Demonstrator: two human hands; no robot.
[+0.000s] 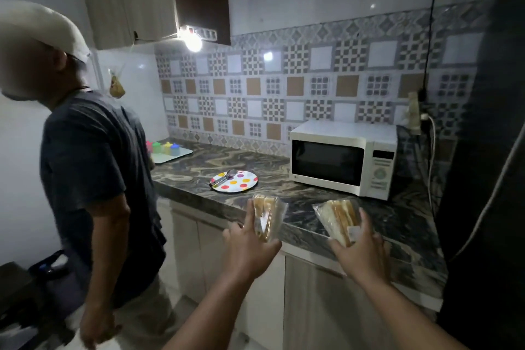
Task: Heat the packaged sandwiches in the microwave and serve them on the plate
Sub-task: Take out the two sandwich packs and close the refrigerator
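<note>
My left hand [250, 241] grips one packaged sandwich [268, 214] in clear wrap, held above the counter's front edge. My right hand [360, 247] grips a second packaged sandwich [338, 217], also over the front edge. A white microwave [341, 158] stands on the counter beyond my right hand, its door closed. A white plate with coloured dots [240, 180] lies left of the microwave, with tongs [225, 175] resting on it.
A person in a dark shirt and pale cap [93, 165] stands close at the left, by the counter's end. A tray with coloured cups [167, 149] sits at the back left. The dark marbled counter [312, 207] has cabinets below. A dark tall appliance [488, 150] borders the right.
</note>
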